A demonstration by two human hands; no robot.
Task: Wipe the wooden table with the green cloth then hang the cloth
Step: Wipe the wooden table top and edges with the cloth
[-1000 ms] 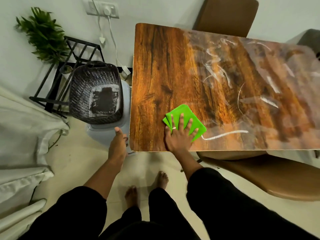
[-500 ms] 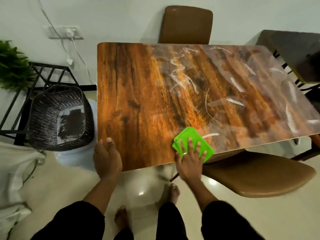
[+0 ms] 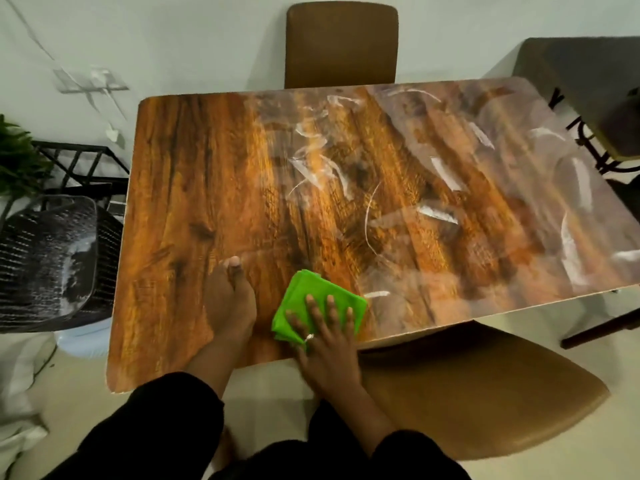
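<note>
A folded green cloth [image 3: 304,299] lies on the wooden table [image 3: 194,188] near its front edge. My right hand [image 3: 327,334] presses flat on the cloth with fingers spread, a ring on one finger. My left hand [image 3: 230,299] rests on the tabletop just left of the cloth, fingers together, holding nothing. White streaks and smears cover the glossy right half of the table.
One brown chair [image 3: 341,46] stands at the table's far side, another [image 3: 485,386] at the near right. A dark woven basket [image 3: 48,261] sits on the floor to the left, beside a black metal rack [image 3: 79,164] and a green plant [image 3: 17,161]. A dark table [image 3: 588,77] stands at right.
My left hand came from the table's near left edge onto the tabletop beside the cloth. The right hand stayed pressed on the cloth near the front edge while my view shifted right.
</note>
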